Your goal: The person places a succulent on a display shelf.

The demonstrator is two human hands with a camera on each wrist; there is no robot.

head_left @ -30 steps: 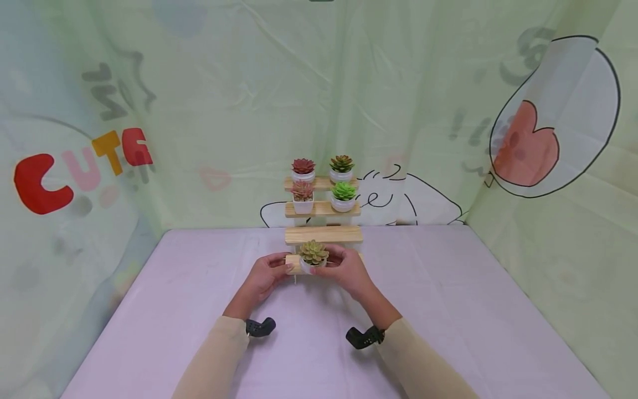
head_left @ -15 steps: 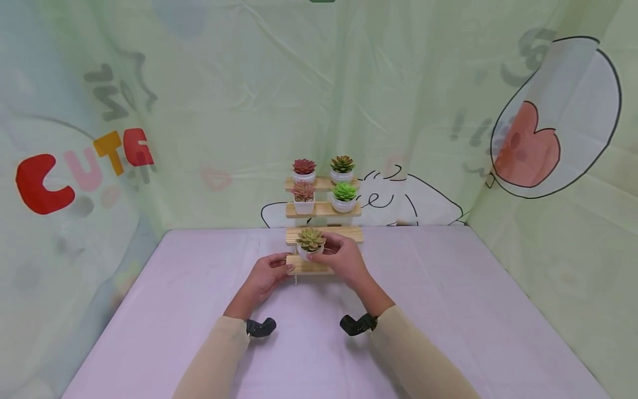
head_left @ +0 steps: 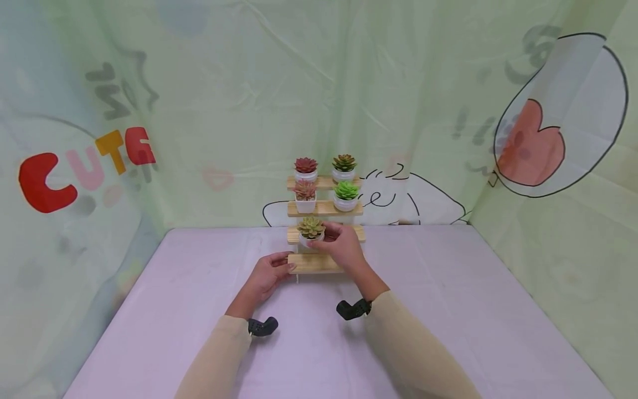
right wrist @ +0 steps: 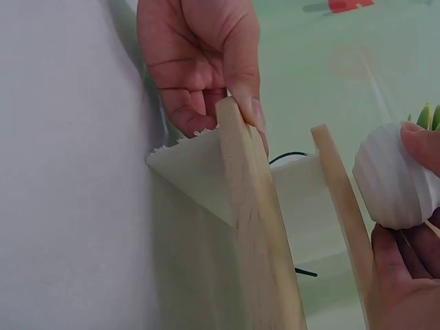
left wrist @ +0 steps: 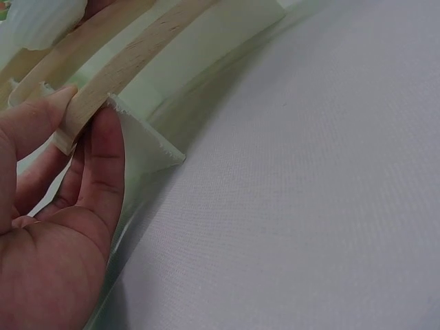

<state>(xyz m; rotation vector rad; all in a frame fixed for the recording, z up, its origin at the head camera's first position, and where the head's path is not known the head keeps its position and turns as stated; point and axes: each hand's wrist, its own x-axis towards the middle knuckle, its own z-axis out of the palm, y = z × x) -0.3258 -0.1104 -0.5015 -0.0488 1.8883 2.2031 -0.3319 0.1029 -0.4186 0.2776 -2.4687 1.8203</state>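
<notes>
In the head view a four-tier wooden plant stand [head_left: 319, 264] stands at the far middle of the table. My left hand [head_left: 268, 277] pinches the left end of its lowest board, thumb on top and fingers beneath, as the left wrist view shows at the board's end [left wrist: 103, 89]. A pale green artificial succulent [head_left: 311, 226] in a ribbed white pot [right wrist: 393, 180] is in my right hand [head_left: 345, 248], gripped from the right side between thumb and fingers. The pot overlaps the left part of the second board from the bottom and sits close to it in the right wrist view.
On the top board stand a dark red succulent [head_left: 305, 166] and a green-brown one [head_left: 344, 166]. Below them are a pink succulent [head_left: 305, 194] and a bright green one [head_left: 346, 194]. A printed curtain [head_left: 239, 111] hangs behind the pale table [head_left: 423, 310].
My right hand has lifted the succulent from the lowest board up and back to the second board from the bottom. The left hand keeps its pinch on the lowest board's end.
</notes>
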